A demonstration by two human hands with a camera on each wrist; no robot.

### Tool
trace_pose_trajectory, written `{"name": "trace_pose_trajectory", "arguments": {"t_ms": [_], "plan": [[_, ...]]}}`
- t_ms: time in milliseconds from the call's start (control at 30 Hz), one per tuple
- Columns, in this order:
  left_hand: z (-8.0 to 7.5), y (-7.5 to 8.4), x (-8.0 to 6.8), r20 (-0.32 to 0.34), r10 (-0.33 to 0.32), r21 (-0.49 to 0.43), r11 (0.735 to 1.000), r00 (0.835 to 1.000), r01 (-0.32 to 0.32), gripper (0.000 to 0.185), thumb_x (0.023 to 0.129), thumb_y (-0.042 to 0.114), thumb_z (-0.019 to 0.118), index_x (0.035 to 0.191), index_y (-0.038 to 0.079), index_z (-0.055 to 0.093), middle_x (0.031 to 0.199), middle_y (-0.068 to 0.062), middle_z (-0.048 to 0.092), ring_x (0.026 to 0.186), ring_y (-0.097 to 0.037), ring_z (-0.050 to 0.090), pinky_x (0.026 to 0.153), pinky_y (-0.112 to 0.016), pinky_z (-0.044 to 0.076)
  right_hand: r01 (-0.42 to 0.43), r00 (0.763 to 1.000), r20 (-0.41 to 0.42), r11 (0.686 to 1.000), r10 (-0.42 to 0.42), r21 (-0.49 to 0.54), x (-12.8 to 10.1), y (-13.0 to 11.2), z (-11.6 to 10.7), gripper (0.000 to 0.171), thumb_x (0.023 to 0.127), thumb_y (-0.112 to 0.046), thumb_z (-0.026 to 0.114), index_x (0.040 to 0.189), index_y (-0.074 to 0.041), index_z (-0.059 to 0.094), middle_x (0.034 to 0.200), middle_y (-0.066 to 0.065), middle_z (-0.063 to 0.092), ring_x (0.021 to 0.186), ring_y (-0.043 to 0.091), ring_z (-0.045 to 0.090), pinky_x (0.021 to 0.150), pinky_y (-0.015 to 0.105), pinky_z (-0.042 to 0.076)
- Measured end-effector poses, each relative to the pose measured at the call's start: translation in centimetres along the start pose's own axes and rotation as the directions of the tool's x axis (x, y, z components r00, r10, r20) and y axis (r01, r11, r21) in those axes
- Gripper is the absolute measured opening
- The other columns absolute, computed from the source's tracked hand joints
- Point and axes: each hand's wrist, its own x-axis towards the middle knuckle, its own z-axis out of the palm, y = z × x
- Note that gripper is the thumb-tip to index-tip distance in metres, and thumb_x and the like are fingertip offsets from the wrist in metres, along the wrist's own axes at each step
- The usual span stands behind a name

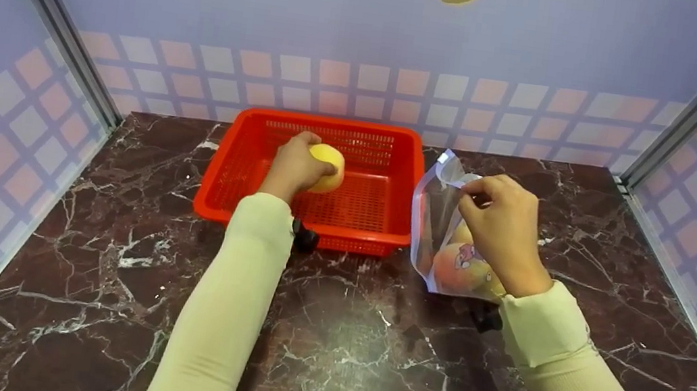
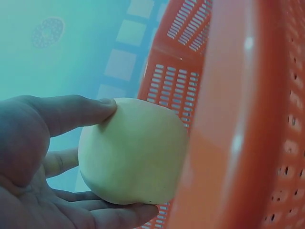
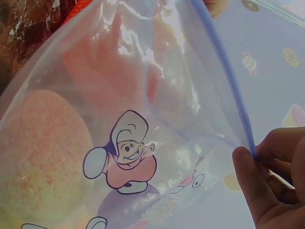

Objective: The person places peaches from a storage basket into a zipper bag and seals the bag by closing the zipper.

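Observation:
My left hand (image 1: 294,166) holds a rounded yellow fruit (image 1: 329,164) over the red plastic basket (image 1: 310,227). In the left wrist view, thumb and fingers go round the fruit (image 2: 136,152), which overlaps the basket wall. My right hand (image 1: 504,227) pinches the rim of a clear zip bag (image 1: 423,233) to the right of the basket, and the bag's mouth gapes. Through the printed plastic shows a red-and-yellow speckled fruit (image 3: 47,157), peach-like, low in the bag. Further yellowish fruit beside it is partly hidden by my right hand.
Basket and bag stand on a dark marbled tabletop (image 1: 340,351), near the tiled-pattern back wall (image 1: 343,38). Side panels with metal corner strips (image 1: 47,10) close in the left and right. The basket's slotted floor (image 1: 364,204) is visible.

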Motion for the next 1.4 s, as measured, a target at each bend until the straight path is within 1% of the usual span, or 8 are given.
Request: {"name": "trace_pose_trajectory", "arguments": {"t_ms": [167,367,600,733,867,1067,1300,1400], "plan": [[0.4,0.2,-0.7,0.007,0.017,0.007,1.000,1.000,-0.017,0.064,0.084,0.021,0.073,0.141,0.013,0.045,0.142,-0.011,0.047,0.128,-0.029,0.043,0.102,-0.044,0.046,0.002,1.000,0.005,1.000,-0.002,-0.005,0.0,0.0,0.1,0.010,0.079,-0.003,0.064,0.079,-0.002,0.075,0.080,0.010,0.070,0.072,0.021,0.066,0.065,0.033,0.052],[0.7,0.3,-1.1,0.026,0.050,0.008,0.999,0.998,-0.050,0.065,0.084,0.023,0.073,0.141,0.013,0.044,0.143,-0.011,0.047,0.127,-0.029,0.047,0.101,-0.045,0.046,0.005,1.000,-0.004,1.000,-0.005,-0.012,-0.1,0.0,0.1,0.010,0.078,-0.003,0.064,0.079,-0.003,0.075,0.081,0.010,0.070,0.072,0.020,0.066,0.064,0.031,0.051],[1.0,0.3,-1.8,0.035,0.085,0.024,0.996,0.996,-0.086,0.063,0.084,0.024,0.073,0.140,0.014,0.046,0.142,-0.011,0.048,0.127,-0.030,0.046,0.101,-0.048,0.046,0.011,1.000,-0.014,1.000,-0.011,-0.011,-0.3,0.0,0.4,0.009,0.077,-0.002,0.065,0.077,-0.003,0.075,0.078,0.009,0.069,0.070,0.019,0.065,0.063,0.027,0.048],[1.1,0.6,-2.4,0.042,0.102,0.020,0.995,0.994,-0.102,0.062,0.083,0.023,0.074,0.138,0.015,0.047,0.141,-0.011,0.049,0.122,-0.030,0.051,0.100,-0.048,0.046,0.007,1.000,-0.011,1.000,-0.007,-0.012,-0.3,-0.1,0.4,0.009,0.077,-0.002,0.065,0.077,-0.003,0.074,0.079,0.009,0.069,0.070,0.019,0.065,0.063,0.029,0.049],[1.3,0.9,-2.8,0.049,0.118,0.020,0.993,0.992,-0.119,0.062,0.083,0.024,0.074,0.138,0.015,0.048,0.141,-0.010,0.050,0.121,-0.030,0.051,0.099,-0.047,0.046,0.000,1.000,-0.007,1.000,0.000,-0.014,-0.2,-0.1,0.4,0.010,0.078,-0.002,0.065,0.077,-0.003,0.074,0.080,0.010,0.069,0.071,0.020,0.065,0.064,0.031,0.050],[1.7,1.4,-3.4,0.066,0.140,0.019,0.990,0.988,-0.141,0.063,0.082,0.025,0.075,0.138,0.016,0.048,0.141,-0.008,0.050,0.126,-0.029,0.046,0.099,-0.048,0.046,-0.003,1.000,-0.001,1.000,0.003,-0.016,-0.2,-0.1,0.4,0.010,0.078,-0.003,0.065,0.078,-0.003,0.074,0.080,0.010,0.069,0.071,0.020,0.064,0.064,0.031,0.050],[2.2,2.0,-4.1,0.074,0.183,0.012,0.983,0.980,-0.185,0.063,0.082,0.024,0.075,0.138,0.016,0.048,0.141,-0.006,0.052,0.119,-0.027,0.053,0.099,-0.045,0.047,-0.011,1.000,0.003,1.000,0.011,-0.016,-0.2,-0.1,0.3,0.011,0.078,-0.002,0.064,0.079,-0.002,0.075,0.081,0.010,0.070,0.072,0.021,0.066,0.065,0.032,0.051],[2.4,2.1,-4.3,0.073,0.198,0.016,0.980,0.977,-0.200,0.062,0.081,0.024,0.076,0.137,0.015,0.049,0.139,-0.006,0.054,0.119,-0.027,0.053,0.099,-0.046,0.046,-0.006,1.000,0.004,1.000,0.006,-0.015,-0.2,-0.1,0.3,0.011,0.078,-0.002,0.064,0.079,-0.003,0.075,0.081,0.010,0.070,0.072,0.021,0.066,0.065,0.031,0.051]]}}
